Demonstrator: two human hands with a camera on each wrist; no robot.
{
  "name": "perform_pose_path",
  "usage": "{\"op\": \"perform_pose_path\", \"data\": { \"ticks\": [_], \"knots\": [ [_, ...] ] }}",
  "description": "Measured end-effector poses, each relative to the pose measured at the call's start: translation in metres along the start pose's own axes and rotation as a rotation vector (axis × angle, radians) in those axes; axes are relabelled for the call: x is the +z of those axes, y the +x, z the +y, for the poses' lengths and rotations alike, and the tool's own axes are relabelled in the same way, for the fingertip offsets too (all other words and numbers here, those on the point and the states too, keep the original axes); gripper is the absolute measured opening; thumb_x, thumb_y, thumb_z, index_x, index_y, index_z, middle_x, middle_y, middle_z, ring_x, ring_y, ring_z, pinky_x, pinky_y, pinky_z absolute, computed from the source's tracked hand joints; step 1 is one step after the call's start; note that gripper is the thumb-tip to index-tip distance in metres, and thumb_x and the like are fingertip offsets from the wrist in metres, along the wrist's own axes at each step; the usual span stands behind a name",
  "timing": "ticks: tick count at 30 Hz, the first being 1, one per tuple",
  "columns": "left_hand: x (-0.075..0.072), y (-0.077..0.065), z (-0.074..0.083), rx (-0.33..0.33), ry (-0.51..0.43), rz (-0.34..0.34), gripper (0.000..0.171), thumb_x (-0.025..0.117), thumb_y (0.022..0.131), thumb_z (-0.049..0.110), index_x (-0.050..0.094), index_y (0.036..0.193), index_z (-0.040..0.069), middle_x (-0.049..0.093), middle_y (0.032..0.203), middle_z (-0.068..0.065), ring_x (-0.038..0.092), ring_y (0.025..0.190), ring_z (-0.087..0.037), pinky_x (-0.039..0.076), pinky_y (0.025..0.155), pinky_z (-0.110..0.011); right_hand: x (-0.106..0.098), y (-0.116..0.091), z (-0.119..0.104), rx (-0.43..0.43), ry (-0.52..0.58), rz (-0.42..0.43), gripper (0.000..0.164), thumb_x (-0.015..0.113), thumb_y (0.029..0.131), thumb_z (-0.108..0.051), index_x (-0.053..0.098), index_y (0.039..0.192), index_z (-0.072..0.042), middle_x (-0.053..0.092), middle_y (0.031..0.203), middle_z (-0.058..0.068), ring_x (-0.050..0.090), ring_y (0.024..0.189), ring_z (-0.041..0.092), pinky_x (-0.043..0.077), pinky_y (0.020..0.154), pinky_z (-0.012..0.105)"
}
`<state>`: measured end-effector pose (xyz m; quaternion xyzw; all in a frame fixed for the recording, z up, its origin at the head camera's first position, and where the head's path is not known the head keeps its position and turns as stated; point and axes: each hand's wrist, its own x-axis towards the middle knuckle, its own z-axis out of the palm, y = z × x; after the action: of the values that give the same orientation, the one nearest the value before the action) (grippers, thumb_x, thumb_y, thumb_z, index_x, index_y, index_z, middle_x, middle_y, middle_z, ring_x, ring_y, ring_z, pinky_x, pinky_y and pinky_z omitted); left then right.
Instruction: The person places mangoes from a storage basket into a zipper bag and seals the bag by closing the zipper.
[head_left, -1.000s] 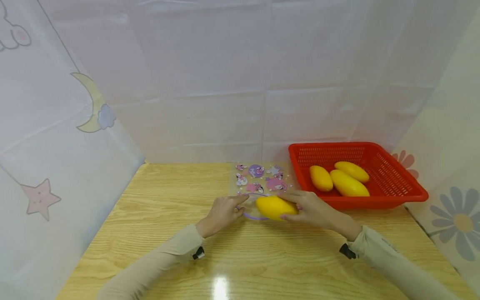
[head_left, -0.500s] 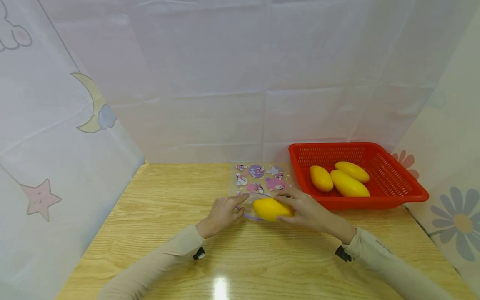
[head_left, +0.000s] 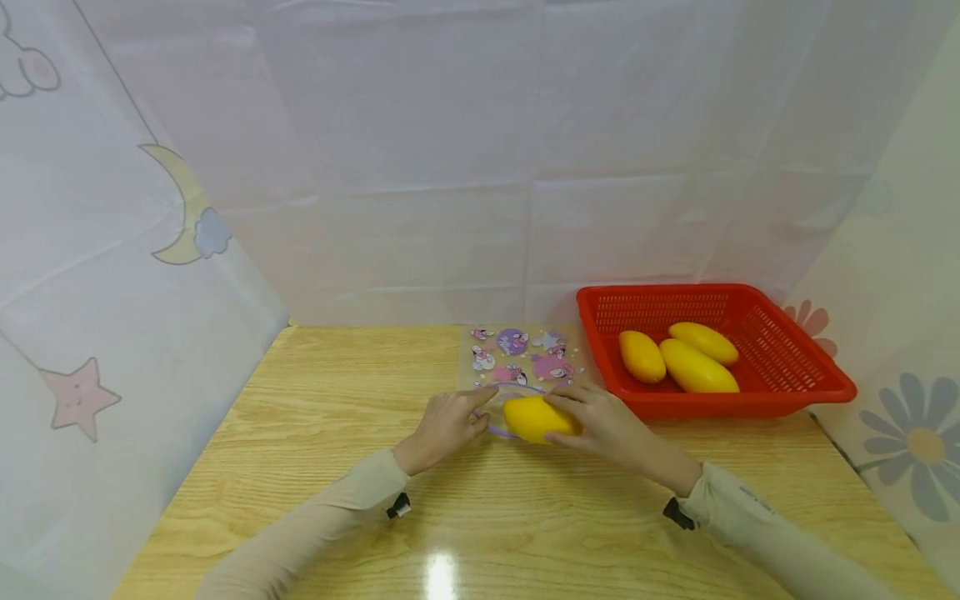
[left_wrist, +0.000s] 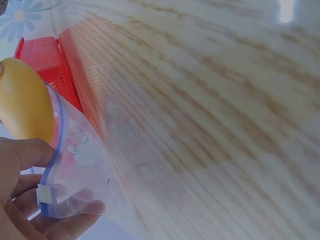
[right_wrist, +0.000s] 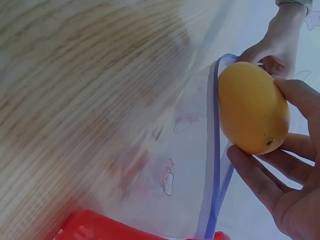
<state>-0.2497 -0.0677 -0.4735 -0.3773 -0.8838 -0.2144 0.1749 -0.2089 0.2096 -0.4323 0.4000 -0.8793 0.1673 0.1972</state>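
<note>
A yellow mango [head_left: 534, 419] is gripped by my right hand [head_left: 611, 429], the fingers spread around its near end. In the right wrist view the mango [right_wrist: 252, 110] sits at the purple-edged mouth of a clear zip bag [right_wrist: 192, 165]. Pink and purple cartoon prints cover this bag [head_left: 513, 343], which lies toward the back of the table. My left hand [head_left: 446, 425] holds the left side of its mouth, keeping the two edges apart. Close to those fingers, the left wrist view shows a white slider [left_wrist: 44, 194] on the purple strip.
To the right stands a red plastic basket [head_left: 750, 406] with three more mangoes [head_left: 697, 367] in it. It is close beside the bag. A pale printed sheet [head_left: 405, 208] rises behind the wooden table [head_left: 337, 375] and along both sides.
My right hand has moved a little to the left, bringing the mango farther into the bag's mouth. The left hand stays where it was.
</note>
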Motion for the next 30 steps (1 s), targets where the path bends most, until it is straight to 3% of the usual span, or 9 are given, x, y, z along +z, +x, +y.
{"op": "perform_pose_path", "data": {
  "ticks": [13, 20, 30],
  "knots": [
    [-0.001, 0.0, 0.0, 0.003, -0.015, -0.004, 0.044, 0.076, 0.084, 0.006, 0.066, 0.127, 0.001, 0.075, 0.093, -0.01, 0.017, 0.04, 0.004, 0.019, 0.036, -0.013, 0.01, 0.002, -0.005, -0.056, -0.098, 0.033, 0.054, 0.084, 0.077, -0.037, 0.071, 0.115, -0.001, 0.069, 0.111, 0.012, 0.066, 0.097, 0.029, 0.057, 0.078, 0.044],
    [-0.001, 0.001, 0.0, -0.013, -0.027, -0.034, 0.042, 0.073, 0.087, 0.008, 0.065, 0.128, 0.002, 0.074, 0.105, -0.011, 0.023, 0.039, 0.003, 0.021, 0.036, -0.013, 0.013, 0.004, -0.005, -0.085, -0.095, 0.038, 0.047, 0.085, 0.076, -0.034, 0.074, 0.113, -0.007, 0.071, 0.109, 0.012, 0.067, 0.093, 0.029, 0.058, 0.074, 0.043],
    [0.0, 0.001, 0.0, -0.015, -0.043, -0.047, 0.044, 0.074, 0.086, 0.006, 0.064, 0.128, 0.001, 0.074, 0.103, -0.012, 0.024, 0.04, 0.003, 0.023, 0.036, -0.012, 0.019, 0.005, -0.001, -0.134, -0.127, 0.038, 0.039, 0.083, 0.079, -0.033, 0.075, 0.108, -0.008, 0.071, 0.111, 0.015, 0.069, 0.092, 0.032, 0.059, 0.073, 0.044]
  ]
}}
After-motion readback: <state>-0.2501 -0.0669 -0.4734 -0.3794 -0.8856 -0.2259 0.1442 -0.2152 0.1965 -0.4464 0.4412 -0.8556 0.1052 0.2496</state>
